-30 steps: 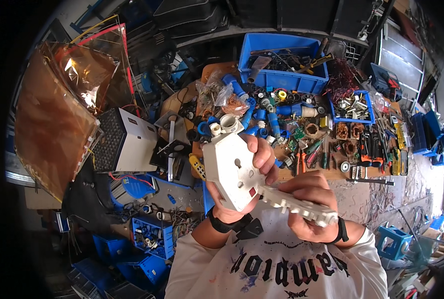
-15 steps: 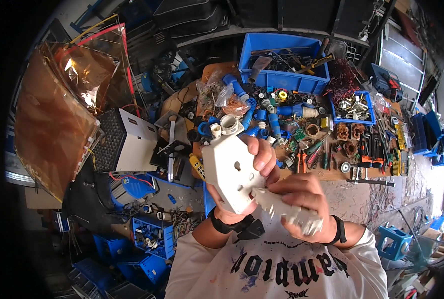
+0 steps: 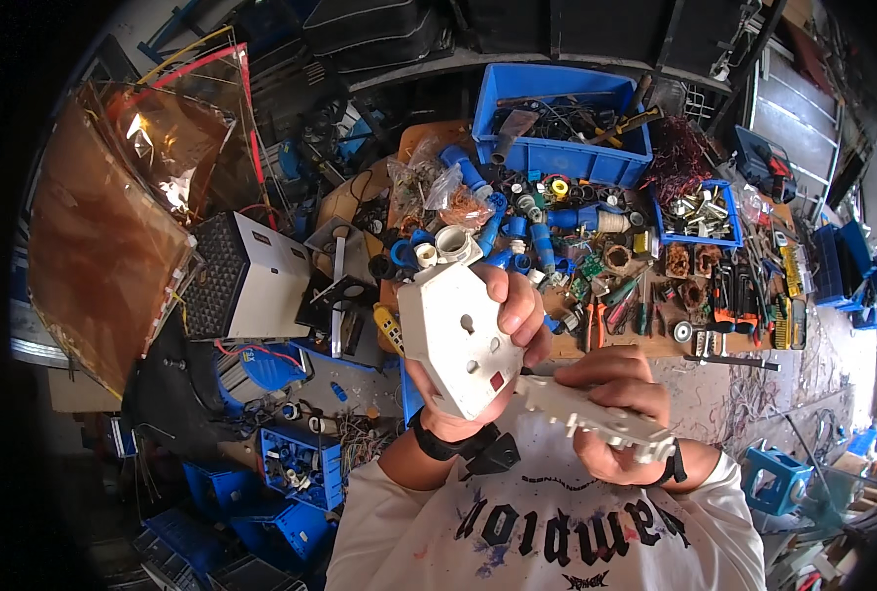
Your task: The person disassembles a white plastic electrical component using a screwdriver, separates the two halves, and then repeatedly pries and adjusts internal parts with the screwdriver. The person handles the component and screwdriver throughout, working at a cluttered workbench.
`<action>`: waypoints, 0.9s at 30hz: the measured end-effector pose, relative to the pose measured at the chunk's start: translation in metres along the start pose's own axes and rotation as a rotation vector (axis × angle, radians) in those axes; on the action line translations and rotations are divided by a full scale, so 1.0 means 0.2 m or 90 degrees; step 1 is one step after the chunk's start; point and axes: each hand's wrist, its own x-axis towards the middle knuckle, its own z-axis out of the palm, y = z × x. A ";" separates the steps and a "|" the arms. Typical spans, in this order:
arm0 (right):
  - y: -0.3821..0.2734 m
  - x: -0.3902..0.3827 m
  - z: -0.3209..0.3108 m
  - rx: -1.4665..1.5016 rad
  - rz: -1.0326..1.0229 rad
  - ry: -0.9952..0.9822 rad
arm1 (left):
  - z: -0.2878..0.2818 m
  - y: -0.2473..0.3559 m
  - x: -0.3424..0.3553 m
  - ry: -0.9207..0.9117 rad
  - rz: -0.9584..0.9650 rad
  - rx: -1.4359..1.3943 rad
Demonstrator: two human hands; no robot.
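Note:
My left hand (image 3: 517, 313) grips an off-white plastic housing (image 3: 448, 340), tilted upright, with holes and a small red rectangle on its face; the fingers wrap round its right side. Lower right, my right hand (image 3: 616, 379) is closed on a long off-white moulded plastic piece (image 3: 576, 414) with small posts and ribs. The piece's left end lies just beside the housing's lower right corner; whether they touch I cannot tell.
The cluttered workbench (image 3: 695, 335) holds blue and white fittings, pliers, screwdrivers, a blue tool bin (image 3: 567, 158) and a small blue tray (image 3: 667, 225). A white-panelled box (image 3: 266, 281) and copper-coloured sheets (image 3: 103, 266) stand left. Blue crates (image 3: 301, 488) sit lower left.
Half a second ago the long piece's end was against the housing, blurred by movement. Now my right hand has drawn it slightly down and right, uncovering the red rectangle again.

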 end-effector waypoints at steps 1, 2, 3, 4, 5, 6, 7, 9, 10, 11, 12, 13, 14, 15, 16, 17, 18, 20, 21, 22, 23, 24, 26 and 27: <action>0.00 0.00 0.00 0.017 0.007 -0.004 | 0.00 0.00 0.00 -0.009 0.003 -0.001; -0.01 0.00 0.00 0.034 0.014 -0.007 | -0.01 -0.01 0.00 -0.018 0.006 -0.001; -0.01 0.01 -0.01 0.050 0.020 -0.011 | -0.01 -0.01 0.00 -0.029 0.012 0.000; -0.01 0.02 -0.02 0.072 0.026 -0.058 | -0.02 -0.01 0.01 -0.038 0.012 -0.006; -0.02 0.03 -0.02 0.052 0.013 -0.078 | -0.02 -0.02 0.01 -0.047 0.011 -0.011; -0.02 0.04 -0.01 0.034 0.002 -0.096 | -0.03 -0.02 0.01 -0.052 0.003 -0.022; -0.03 0.05 0.00 0.015 -0.010 -0.114 | -0.03 -0.02 0.01 -0.058 0.000 -0.030; -0.04 0.05 0.02 -0.021 -0.037 -0.104 | -0.03 -0.02 0.01 -0.072 0.001 -0.044; -0.03 0.05 0.03 -0.029 -0.044 -0.100 | -0.03 -0.03 0.01 -0.076 0.005 -0.047; -0.04 0.05 0.04 -0.036 -0.052 -0.096 | -0.02 -0.03 0.01 -0.081 0.008 -0.050; -0.04 0.06 0.05 -0.018 -0.042 -0.083 | -0.02 -0.04 0.01 -0.083 0.013 -0.050; -0.04 0.06 0.04 -0.020 -0.044 -0.088 | -0.02 -0.04 0.01 -0.087 0.014 -0.048; -0.04 0.06 0.04 -0.023 -0.046 -0.092 | -0.02 -0.04 0.01 -0.091 0.015 -0.047; -0.05 0.05 0.04 -0.025 -0.047 -0.097 | -0.03 -0.04 0.01 -0.097 0.013 -0.044; -0.05 0.05 0.04 -0.036 -0.057 -0.100 | -0.03 -0.04 0.00 -0.098 0.008 -0.046; -0.04 0.04 0.03 -0.047 -0.067 -0.103 | -0.04 -0.04 0.00 -0.099 0.004 -0.047; -0.04 0.04 0.03 -0.058 -0.077 -0.106 | -0.03 -0.03 0.00 -0.097 -0.003 -0.055; -0.05 0.04 0.03 -0.073 -0.075 -0.118 | -0.03 -0.03 0.00 -0.092 -0.001 -0.056; -0.06 0.04 0.03 -0.080 -0.074 -0.124 | -0.03 -0.03 -0.01 -0.090 0.009 -0.049; -0.06 0.03 0.04 -0.083 -0.075 -0.123 | -0.03 -0.03 -0.01 -0.085 0.013 -0.039; -0.06 0.02 0.04 -0.086 -0.076 -0.123 | -0.02 -0.03 -0.02 -0.079 0.017 -0.029; -0.05 0.02 0.04 -0.089 -0.078 -0.123 | -0.02 -0.02 -0.03 -0.071 0.016 -0.017; -0.05 0.01 0.04 -0.078 -0.083 -0.134 | -0.01 -0.02 -0.03 -0.066 -0.005 -0.034; -0.05 0.01 0.04 -0.072 -0.086 -0.140 | -0.01 -0.02 -0.02 -0.069 -0.025 -0.064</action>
